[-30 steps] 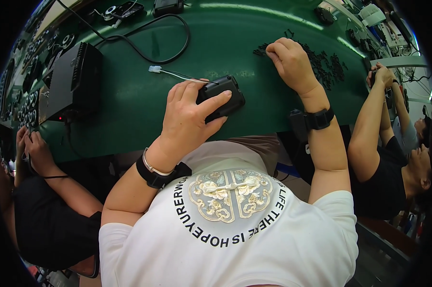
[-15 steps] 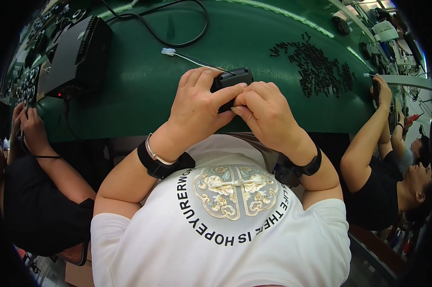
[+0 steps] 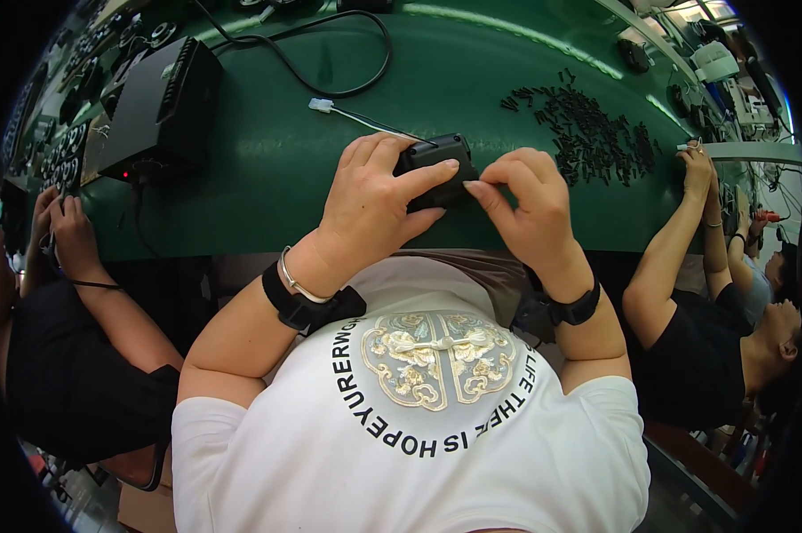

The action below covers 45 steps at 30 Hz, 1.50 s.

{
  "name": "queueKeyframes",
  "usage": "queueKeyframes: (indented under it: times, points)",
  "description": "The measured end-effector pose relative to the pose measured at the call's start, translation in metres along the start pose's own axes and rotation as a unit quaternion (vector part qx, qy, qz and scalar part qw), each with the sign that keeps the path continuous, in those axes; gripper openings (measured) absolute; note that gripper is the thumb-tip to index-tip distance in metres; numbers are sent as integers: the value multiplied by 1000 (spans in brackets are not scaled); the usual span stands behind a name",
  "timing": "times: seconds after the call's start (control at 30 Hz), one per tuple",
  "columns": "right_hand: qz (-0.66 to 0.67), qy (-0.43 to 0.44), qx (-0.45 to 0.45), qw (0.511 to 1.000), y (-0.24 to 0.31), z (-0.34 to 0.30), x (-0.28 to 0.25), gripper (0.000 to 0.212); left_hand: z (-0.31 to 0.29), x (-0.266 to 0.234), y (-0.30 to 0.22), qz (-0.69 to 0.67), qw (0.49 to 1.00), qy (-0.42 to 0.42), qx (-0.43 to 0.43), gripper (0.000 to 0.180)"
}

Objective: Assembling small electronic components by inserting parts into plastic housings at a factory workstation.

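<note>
My left hand (image 3: 365, 191) is closed around a small black plastic case (image 3: 442, 188), thumb on the near side and index finger lying over its top. From the far side of the case runs a thin black-and-white cable (image 3: 365, 118), ending in a white plug connector (image 3: 322, 105) on the table. At the right edge of the case, my right hand (image 3: 538, 209) is pinched, thumb tip against curled fingers. Whatever sits in that pinch is hidden or too small to name. My left fingers hide much of the case's left side.
Loose black screws (image 3: 592, 129) lie piled at the back right of the green table (image 3: 285, 200). A black box (image 3: 165, 111) with a red light stands left, near a looped black cable (image 3: 388, 53). Co-workers' hands are at the left (image 3: 67, 226) and right (image 3: 698, 173) edges.
My right hand has shifted right, from over the near part of the case to its right edge. More of the case shows. My left hand keeps its hold.
</note>
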State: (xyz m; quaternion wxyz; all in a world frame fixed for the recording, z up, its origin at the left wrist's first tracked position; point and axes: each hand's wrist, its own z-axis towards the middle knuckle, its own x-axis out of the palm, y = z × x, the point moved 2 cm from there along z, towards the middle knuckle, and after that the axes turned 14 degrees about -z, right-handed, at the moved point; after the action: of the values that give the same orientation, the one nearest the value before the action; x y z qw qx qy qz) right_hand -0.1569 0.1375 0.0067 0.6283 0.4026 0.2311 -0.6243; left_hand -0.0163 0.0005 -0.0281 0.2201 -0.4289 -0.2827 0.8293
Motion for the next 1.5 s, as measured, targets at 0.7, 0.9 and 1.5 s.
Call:
queueKeyframes:
  times: [0.7,0.9,1.5]
  points:
    - [-62,-179,144,971,-72,-104,-39,20,297,59,65,73,983,142,88,56]
    - [-81,-176,146,970,-71,-103,-38,21,359,127,131,47,982,171,66,58]
    - [-89,-142,143,976,-70,-99,-42,20,350,132,107,160,961,227,-15,53]
